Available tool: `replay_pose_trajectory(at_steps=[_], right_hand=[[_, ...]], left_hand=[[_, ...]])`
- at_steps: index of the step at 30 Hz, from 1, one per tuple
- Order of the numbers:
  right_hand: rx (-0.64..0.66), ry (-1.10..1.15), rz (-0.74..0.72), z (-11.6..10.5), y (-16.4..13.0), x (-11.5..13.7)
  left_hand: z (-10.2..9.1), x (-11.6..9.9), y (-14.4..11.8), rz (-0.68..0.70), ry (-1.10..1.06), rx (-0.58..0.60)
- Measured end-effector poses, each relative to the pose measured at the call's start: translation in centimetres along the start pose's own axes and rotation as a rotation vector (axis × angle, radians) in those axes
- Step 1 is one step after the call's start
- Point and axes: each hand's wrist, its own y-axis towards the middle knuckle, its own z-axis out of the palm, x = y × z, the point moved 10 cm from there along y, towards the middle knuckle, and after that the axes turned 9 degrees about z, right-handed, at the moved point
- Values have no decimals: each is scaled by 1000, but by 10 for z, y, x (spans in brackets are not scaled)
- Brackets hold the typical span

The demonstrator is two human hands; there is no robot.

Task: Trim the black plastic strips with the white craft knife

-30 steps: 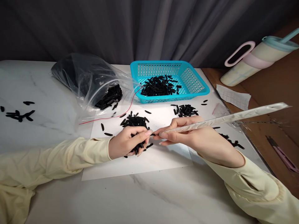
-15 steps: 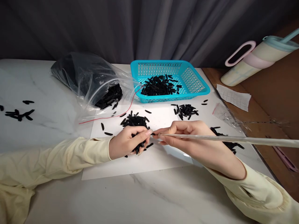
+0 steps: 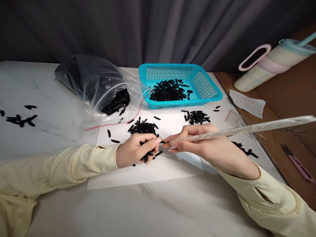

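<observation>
My left hand (image 3: pixel 137 148) is closed, thumb and forefinger pinching a small black strip-like piece (image 3: pixel 162 142), with more black pieces (image 3: pixel 147 154) tucked under its fingers. My right hand (image 3: pixel 197 140) is also closed, gripping a long, thin, pale stick (image 3: pixel 256 127) that looks wrapped in clear film and slants up to the right. Its fingertips meet the far end of the small black piece, between the two hands. Just beyond my left hand a pile of black pieces (image 3: pixel 143 127) lies on a white sheet of paper (image 3: pixel 172 168).
Behind stands a blue basket (image 3: pixel 185 103) holding black pieces, beside a clear zip bag (image 3: pixel 91 82) spilling more. Other black pieces (image 3: pixel 197 117) lie right of centre and at far left (image 3: pixel 21 121). A tumbler (image 3: pixel 271 65), a paper slip (image 3: pixel 248 102) and a pink cutter (image 3: pixel 297 163) are at right.
The pale stick's far end has swung upward, and my right hand has tilted with it. My left hand stays almost where it was, still pinching the black piece.
</observation>
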Motion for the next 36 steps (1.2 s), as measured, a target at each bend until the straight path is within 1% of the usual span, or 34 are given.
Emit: replay_pose_trajectory(at_steps=[5,8,11,15,18,26,30,34,36], right_hand=[[-34,-60,11,-2,1,2],[-58,-115,-14,-1,-1,5],[-115,-189,-92,2,-6,8],[-270,-363,-238,7,-17,12],[-323,-414,-333,14,-24,15],[-360,-433,-357,15,-28,19],[-347,-437,-407,14,-27,21],[-329,-511,-479,18,-28,19],[-352,-559,-532,20,-31,18]], left_hand=[[0,1,2,-4,19,-1],[0,1,2,-2,24,-5],[-1,2,2,-15,23,-12],[-2,4,1,-47,14,-29],[-3,3,1,-46,12,-38],[-3,0,1,-19,-12,-41],[-3,0,2,-15,-30,-41],[-3,0,3,-29,-44,-46],[-3,1,2,-38,-52,-48]])
